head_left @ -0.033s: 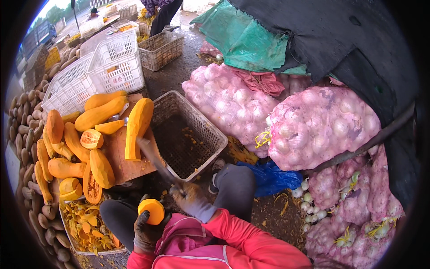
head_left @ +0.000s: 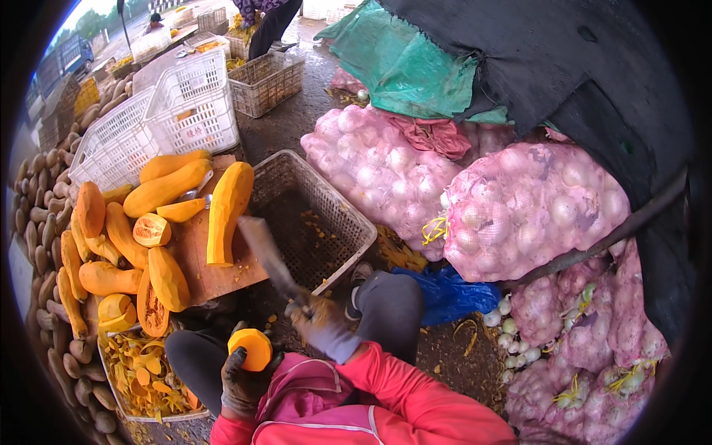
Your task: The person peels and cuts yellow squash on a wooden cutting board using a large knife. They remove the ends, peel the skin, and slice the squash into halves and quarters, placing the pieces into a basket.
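My gloved left hand is closed around a cut piece of peeled orange squash, its flat cut face turned up, low over my lap. In my gloved right hand is the handle of a broad-bladed knife. The blade points away and to the left, its far end over the wooden board's right edge. On the board lies a long peeled squash, beside a pile of other peeled squashes. Some of these are cut open, showing seeds. A metal tool partly shows among them.
Beyond my knees stands a plastic crate with orange scraps on its floor. Peelings fill a tub by my left leg. Mesh sacks of onions line the right. White crates, unpeeled squashes and a bent-over person are farther off.
The knife blade has shifted slightly to the right and away from the long squash, with a small movement of my right hand. My left hand and the squash piece stay put.
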Demonstrator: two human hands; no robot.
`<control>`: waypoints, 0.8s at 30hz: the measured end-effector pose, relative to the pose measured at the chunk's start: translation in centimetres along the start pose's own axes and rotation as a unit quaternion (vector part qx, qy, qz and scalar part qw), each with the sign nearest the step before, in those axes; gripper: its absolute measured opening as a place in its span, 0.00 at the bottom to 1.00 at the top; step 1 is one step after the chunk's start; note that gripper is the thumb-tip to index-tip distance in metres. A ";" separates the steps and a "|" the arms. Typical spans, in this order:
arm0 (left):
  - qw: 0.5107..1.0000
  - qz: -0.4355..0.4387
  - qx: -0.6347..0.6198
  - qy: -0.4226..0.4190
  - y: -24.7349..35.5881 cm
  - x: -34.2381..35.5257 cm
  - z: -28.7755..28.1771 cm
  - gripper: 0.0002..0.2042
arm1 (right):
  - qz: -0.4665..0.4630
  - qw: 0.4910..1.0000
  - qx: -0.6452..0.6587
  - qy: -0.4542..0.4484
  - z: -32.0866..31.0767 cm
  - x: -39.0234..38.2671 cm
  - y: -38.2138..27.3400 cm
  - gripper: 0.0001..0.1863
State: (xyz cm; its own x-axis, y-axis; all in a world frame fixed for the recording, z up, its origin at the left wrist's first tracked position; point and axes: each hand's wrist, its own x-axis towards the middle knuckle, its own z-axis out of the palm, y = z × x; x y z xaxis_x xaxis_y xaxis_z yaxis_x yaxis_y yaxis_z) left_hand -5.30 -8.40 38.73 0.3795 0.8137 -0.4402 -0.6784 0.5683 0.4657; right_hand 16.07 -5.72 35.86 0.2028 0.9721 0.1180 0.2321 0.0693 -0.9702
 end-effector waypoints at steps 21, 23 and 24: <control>0.983 0.059 -0.149 -0.088 -0.5 5.3 -1.5 0.29 | -0.163 0.972 -0.168 -0.031 -3.6 -4.0 -1.7 0.17; 0.976 0.146 0.120 -0.104 -0.8 5.6 -2.2 0.25 | -0.239 0.947 -0.209 -0.041 -3.1 -4.4 -2.5 0.20; 0.975 0.136 0.082 -0.153 -0.8 5.7 -2.5 0.23 | -0.266 0.937 -0.222 -0.040 -3.1 -4.5 -2.7 0.21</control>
State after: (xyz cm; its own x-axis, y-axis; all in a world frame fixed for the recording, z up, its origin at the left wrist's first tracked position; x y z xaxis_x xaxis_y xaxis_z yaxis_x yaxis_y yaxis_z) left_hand -4.13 -4.54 33.93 0.3869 0.9210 -0.0456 -0.6802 0.3185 0.6603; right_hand 17.45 -10.98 38.64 -0.1223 0.8408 0.5273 0.6565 0.4670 -0.5924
